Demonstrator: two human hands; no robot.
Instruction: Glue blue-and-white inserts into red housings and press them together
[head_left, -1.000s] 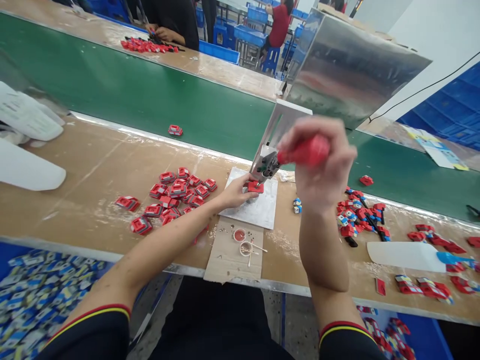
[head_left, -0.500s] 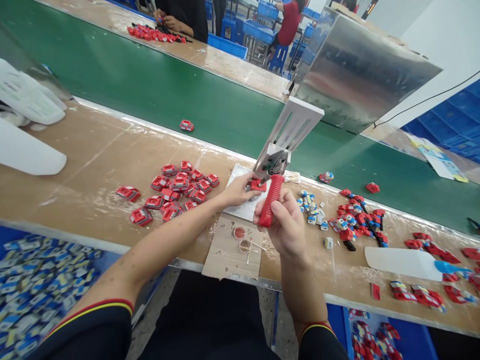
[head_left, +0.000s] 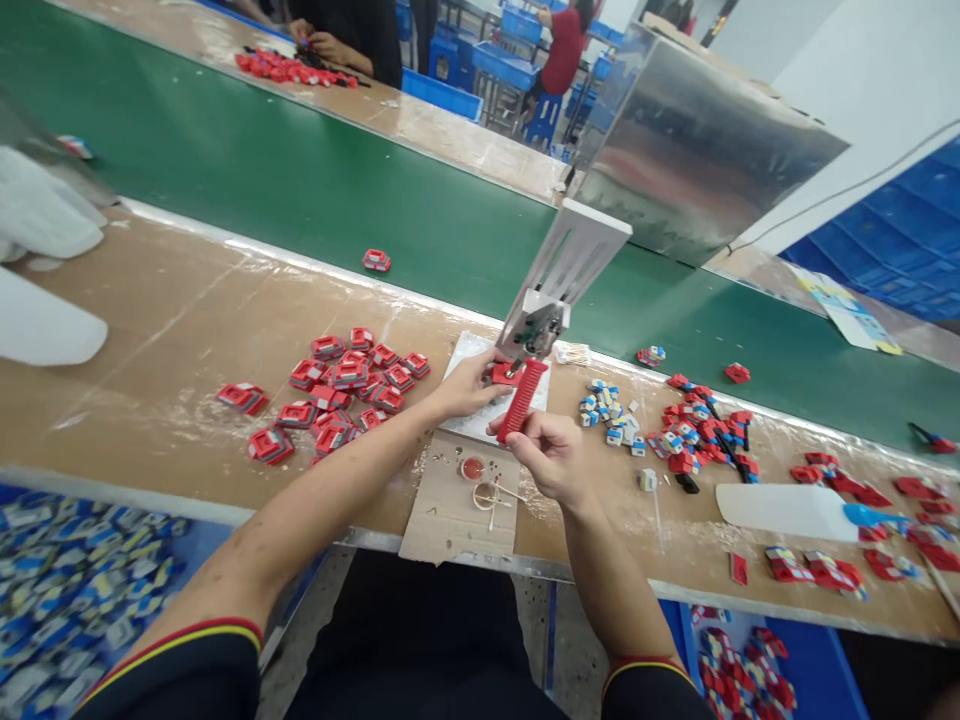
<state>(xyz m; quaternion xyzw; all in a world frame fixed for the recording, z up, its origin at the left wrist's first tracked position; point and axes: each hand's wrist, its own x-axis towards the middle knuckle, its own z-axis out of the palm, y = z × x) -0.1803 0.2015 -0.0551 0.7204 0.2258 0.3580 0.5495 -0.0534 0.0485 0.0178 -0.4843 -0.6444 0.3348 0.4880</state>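
My right hand (head_left: pixel 551 455) is closed on the red ribbed handle (head_left: pixel 523 402) of a metal clamp press (head_left: pixel 541 325) mounted on an upright slotted bracket (head_left: pixel 577 250). The handle now slants down toward me. Under the press, my left hand (head_left: pixel 472 387) holds a small red part (head_left: pixel 504 373) with its fingertips, over a pale base plate (head_left: pixel 465 432). The handle and press partly cover the red part. A heap of red and grey parts (head_left: pixel 350 373) lies left of my left hand.
Cardboard (head_left: pixel 431 510) with two small cups and cotton swabs lies before the plate. White-blue pieces (head_left: pixel 611 405) and red assemblies (head_left: pixel 701 430) are at right. Beyond runs a green belt (head_left: pixel 300 180). Blue bins (head_left: pixel 817 655) stand below the table edge. A person's hands (head_left: pixel 330 48) work across the belt.
My right hand has moved left and slightly down, swinging the red handle with it. My left hand stays at the red part under the press. The whole view has shifted slightly.
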